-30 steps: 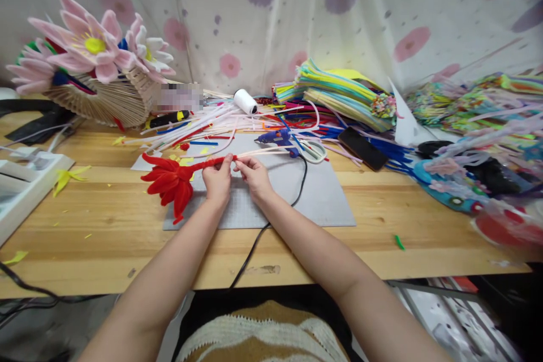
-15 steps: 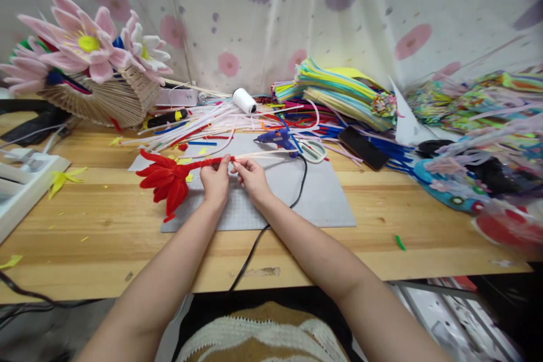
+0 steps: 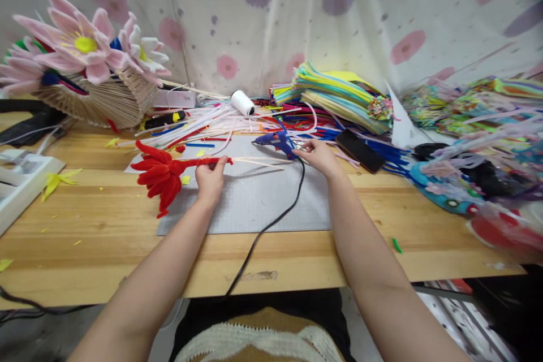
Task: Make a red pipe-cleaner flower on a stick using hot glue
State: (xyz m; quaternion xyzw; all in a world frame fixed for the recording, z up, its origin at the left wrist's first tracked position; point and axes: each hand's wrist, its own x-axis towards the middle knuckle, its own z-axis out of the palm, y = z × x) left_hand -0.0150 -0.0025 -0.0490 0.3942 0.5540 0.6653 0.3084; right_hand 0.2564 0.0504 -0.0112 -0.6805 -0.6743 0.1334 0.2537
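Observation:
My left hand (image 3: 211, 174) is closed in a pinch on the red-wrapped stem of a red pipe-cleaner flower (image 3: 159, 172). The flower lies at the left edge of a grey cutting mat (image 3: 263, 203), and its pale bare stem (image 3: 258, 160) runs to the right. My right hand (image 3: 319, 156) is stretched to the far side of the mat. Its fingers curl at the handle of a blue glue gun (image 3: 275, 139). The gun's black cord (image 3: 271, 220) trails towards me across the mat. The hand hides the scissors that lay there.
Loose pipe cleaners (image 3: 203, 121), a white thread spool (image 3: 243, 102) and stacked coloured strips (image 3: 335, 93) crowd the back of the wooden table (image 3: 106, 237). A basket with pink flowers (image 3: 85, 68) stands back left. A black phone (image 3: 360, 150) and more craft piles lie at the right.
My right hand let go of the stem and moved right and away to the glue gun. My left hand still pinches the flower's stem in the same place.

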